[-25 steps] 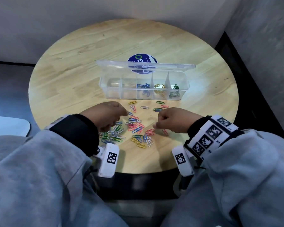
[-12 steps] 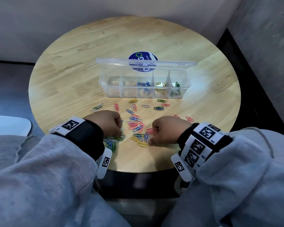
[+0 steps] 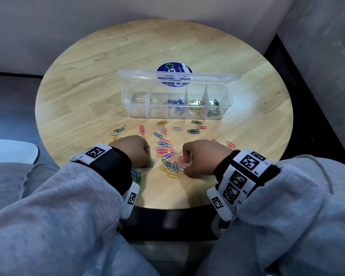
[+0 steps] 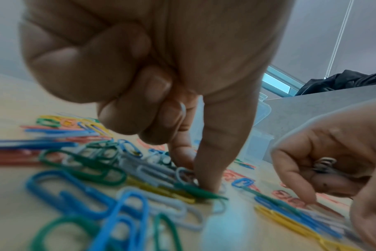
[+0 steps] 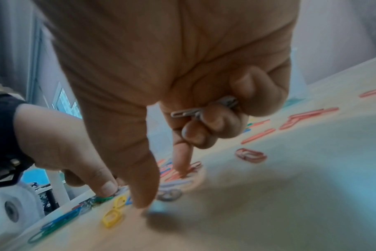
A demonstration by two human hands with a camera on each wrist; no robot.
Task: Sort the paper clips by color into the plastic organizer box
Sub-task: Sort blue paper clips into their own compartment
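The clear organizer box (image 3: 127, 100) stands open mid-table, with blue clips (image 3: 176, 105), yellow clips (image 3: 195, 108) and green clips (image 3: 214, 109) in its three right compartments. Loose mixed-colour paper clips (image 3: 167, 156) lie scattered between box and near edge. My left hand (image 3: 149, 162) is down on the pile; its thumb and forefinger (image 4: 210, 169) pinch a pale white clip (image 4: 182, 175), and the other fingers are curled. My right hand (image 3: 184, 166) keeps a few white clips (image 5: 204, 108) in its curled fingers, while its thumb and forefinger (image 5: 181, 159) touch clips on the table.
The round wooden table (image 3: 88, 86) carries a blue round sticker (image 3: 174, 69) behind the box lid. Red clips (image 3: 230, 144) lie to the right of my right hand. Walls stand close behind and to the right. A white object (image 3: 12, 150) lies off the table at left.
Both hands have drawn back toward the near edge and settled lower on the pile. Clips once hidden under the left hand now show at the left of the pile.
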